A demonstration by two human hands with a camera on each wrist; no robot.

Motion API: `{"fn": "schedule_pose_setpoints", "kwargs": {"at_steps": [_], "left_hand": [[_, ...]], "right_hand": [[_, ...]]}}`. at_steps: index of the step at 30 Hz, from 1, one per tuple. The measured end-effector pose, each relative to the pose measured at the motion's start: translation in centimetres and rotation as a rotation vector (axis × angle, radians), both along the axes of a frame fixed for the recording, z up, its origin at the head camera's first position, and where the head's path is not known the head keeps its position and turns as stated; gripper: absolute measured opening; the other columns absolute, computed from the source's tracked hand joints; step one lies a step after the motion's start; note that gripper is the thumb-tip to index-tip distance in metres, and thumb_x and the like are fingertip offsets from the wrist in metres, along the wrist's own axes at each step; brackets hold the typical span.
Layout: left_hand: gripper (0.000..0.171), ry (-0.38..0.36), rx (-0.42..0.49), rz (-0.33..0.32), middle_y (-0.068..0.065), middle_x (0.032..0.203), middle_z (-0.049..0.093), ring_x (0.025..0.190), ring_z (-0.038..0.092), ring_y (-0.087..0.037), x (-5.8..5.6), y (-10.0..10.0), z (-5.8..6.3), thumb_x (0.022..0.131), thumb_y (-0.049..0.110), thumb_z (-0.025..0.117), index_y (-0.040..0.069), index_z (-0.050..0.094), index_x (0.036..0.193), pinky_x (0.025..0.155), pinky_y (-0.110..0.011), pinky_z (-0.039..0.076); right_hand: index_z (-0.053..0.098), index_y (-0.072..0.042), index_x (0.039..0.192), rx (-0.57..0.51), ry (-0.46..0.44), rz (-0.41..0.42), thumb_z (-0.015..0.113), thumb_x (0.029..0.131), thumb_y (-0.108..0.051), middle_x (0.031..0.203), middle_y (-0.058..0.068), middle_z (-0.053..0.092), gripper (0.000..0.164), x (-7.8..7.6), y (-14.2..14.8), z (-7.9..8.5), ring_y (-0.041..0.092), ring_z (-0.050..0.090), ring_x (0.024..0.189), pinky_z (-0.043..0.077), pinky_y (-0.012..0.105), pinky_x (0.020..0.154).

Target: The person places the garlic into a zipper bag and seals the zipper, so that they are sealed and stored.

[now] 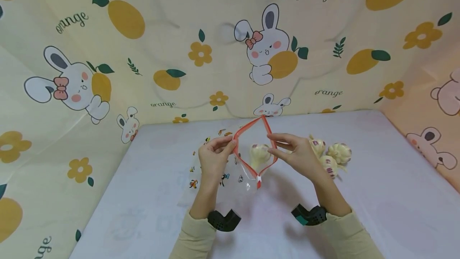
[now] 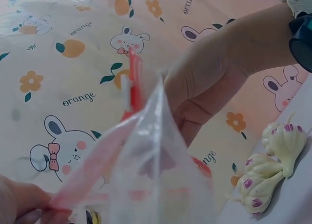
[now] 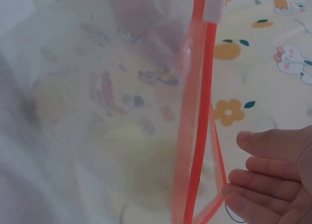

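Note:
A clear zip bag (image 1: 248,187) with small cartoon prints and a red slider zip strip (image 1: 248,167) has its mouth spread wide. My left hand (image 1: 213,159) pinches the strip on the left side of the mouth. At the opposite side, my right hand (image 1: 298,153) touches the strip with extended fingers; in the right wrist view its thumb (image 3: 261,143) stands apart from the fingers. Through the mouth a garlic bulb (image 1: 259,153) shows, blurred behind plastic in the right wrist view. The white slider (image 1: 258,179) sits at the near corner.
More garlic bulbs (image 1: 339,153) lie in a cluster on the white table (image 1: 143,179), to the right behind my right hand. A cloth backdrop (image 1: 223,31) printed with rabbits and oranges rises at the table's far edge.

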State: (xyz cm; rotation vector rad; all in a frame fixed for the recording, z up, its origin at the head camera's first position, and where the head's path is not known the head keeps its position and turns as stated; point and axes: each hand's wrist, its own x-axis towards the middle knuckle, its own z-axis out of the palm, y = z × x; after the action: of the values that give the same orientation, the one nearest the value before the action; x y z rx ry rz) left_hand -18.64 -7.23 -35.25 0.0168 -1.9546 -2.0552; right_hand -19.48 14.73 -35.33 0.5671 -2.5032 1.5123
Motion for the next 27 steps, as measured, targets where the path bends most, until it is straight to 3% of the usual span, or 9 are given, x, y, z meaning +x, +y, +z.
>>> {"fn": "schedule_pose_setpoints", "kwargs": {"at_steps": [4, 11, 17, 21, 24, 27], "left_hand": [[0.02, 0.009, 0.012, -0.003, -0.027, 0.093, 0.073, 0.063, 0.067, 0.001, -0.1, 0.1, 0.0, 0.082, 0.002, 0.074, -0.009, 0.071, 0.099, 0.061, -0.012, 0.056], [0.02, 0.001, 0.01, 0.01, -0.027, 0.095, 0.073, 0.064, 0.067, 0.001, 0.0, 0.1, 0.0, 0.082, 0.002, 0.074, -0.008, 0.071, 0.098, 0.063, -0.014, 0.057], [0.019, 0.006, 0.01, 0.02, -0.026, 0.097, 0.073, 0.065, 0.068, 0.0, 0.0, 0.0, -0.1, 0.082, 0.003, 0.074, -0.006, 0.071, 0.099, 0.065, -0.015, 0.059], [0.019, -0.007, 0.012, 0.019, -0.024, 0.097, 0.073, 0.065, 0.068, 0.0, 0.0, -0.1, -0.2, 0.082, 0.003, 0.074, -0.005, 0.072, 0.099, 0.066, -0.016, 0.059], [0.019, -0.004, 0.015, 0.019, -0.025, 0.098, 0.073, 0.065, 0.068, 0.0, 0.0, -0.1, -0.2, 0.081, 0.002, 0.074, -0.005, 0.072, 0.099, 0.065, -0.016, 0.059], [0.018, 0.002, 0.012, 0.023, -0.026, 0.098, 0.073, 0.064, 0.068, 0.0, -0.1, -0.1, -0.2, 0.081, 0.002, 0.074, -0.006, 0.072, 0.098, 0.064, -0.015, 0.058]], "right_hand": [[0.065, 0.001, 0.12, 0.009, 0.007, -0.004, 0.073, 0.084, -0.008, 0.118, 0.021, 0.069, 0.037, 0.0, 0.0, 0.0, 0.037, 0.068, 0.107, 0.059, 0.039, 0.087], [0.066, 0.001, 0.118, 0.026, -0.036, -0.011, 0.072, 0.085, -0.011, 0.118, 0.021, 0.069, 0.035, 0.0, 0.3, -0.2, 0.036, 0.068, 0.109, 0.06, 0.032, 0.085], [0.066, 0.003, 0.115, 0.014, -0.048, -0.02, 0.072, 0.086, -0.011, 0.115, 0.022, 0.07, 0.033, -0.2, 0.7, -0.5, 0.038, 0.067, 0.108, 0.06, 0.034, 0.086], [0.066, 0.002, 0.115, 0.009, -0.062, -0.035, 0.072, 0.086, -0.012, 0.114, 0.024, 0.07, 0.033, -0.4, 1.2, -0.7, 0.037, 0.069, 0.104, 0.06, 0.022, 0.079], [0.067, 0.002, 0.115, 0.015, -0.054, -0.049, 0.071, 0.087, -0.012, 0.113, 0.024, 0.07, 0.032, -0.7, 1.7, -0.9, 0.03, 0.072, 0.099, 0.056, 0.012, 0.076], [0.067, 0.002, 0.114, 0.006, -0.053, -0.063, 0.071, 0.088, -0.014, 0.114, 0.023, 0.07, 0.031, -1.0, 2.2, -0.9, 0.008, 0.072, 0.094, 0.054, 0.008, 0.078]]}}
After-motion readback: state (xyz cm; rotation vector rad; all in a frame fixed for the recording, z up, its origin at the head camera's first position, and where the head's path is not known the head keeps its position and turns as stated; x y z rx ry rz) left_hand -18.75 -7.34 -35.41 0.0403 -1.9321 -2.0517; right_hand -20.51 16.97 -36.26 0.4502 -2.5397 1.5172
